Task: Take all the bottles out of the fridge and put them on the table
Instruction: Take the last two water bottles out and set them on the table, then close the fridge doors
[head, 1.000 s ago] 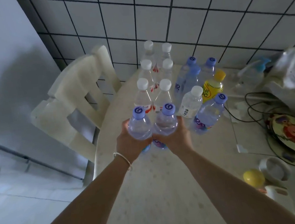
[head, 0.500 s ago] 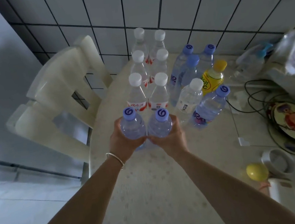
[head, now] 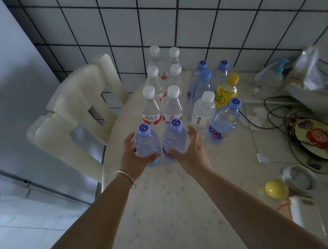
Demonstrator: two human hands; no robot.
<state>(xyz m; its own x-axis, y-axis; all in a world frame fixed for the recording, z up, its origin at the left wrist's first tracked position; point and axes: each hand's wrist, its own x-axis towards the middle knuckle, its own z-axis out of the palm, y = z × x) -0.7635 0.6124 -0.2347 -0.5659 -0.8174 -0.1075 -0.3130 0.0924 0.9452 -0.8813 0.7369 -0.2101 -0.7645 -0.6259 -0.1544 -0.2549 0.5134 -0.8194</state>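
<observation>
While both clear plastic water bottles with lilac caps stand upright side by side at the near edge of the cluster on the cream speckled table (head: 170, 216), the risk lies mostly in how the hands come away. The left hand (head: 131, 159) curls its fingers and thumb round the left lilac-capped bottle (head: 147, 145), whereas the right hand (head: 191, 150) looks spread and relaxed against the right lilac-capped bottle (head: 174, 141), fingers straight. A sideways drag on withdrawal could, I judge, tip either light bottle into the two rows of white-capped clear bottles with red labels (head: 150, 107) just behind, or into the purple-labelled lilac-capped bottle (head: 223, 121) near the right hand, toppling several at once. The left bottle also stands fairly near the table's rounded edge beside the cream wooden chair (head: 71, 115), so a knock leftward might send it to the floor.
</observation>
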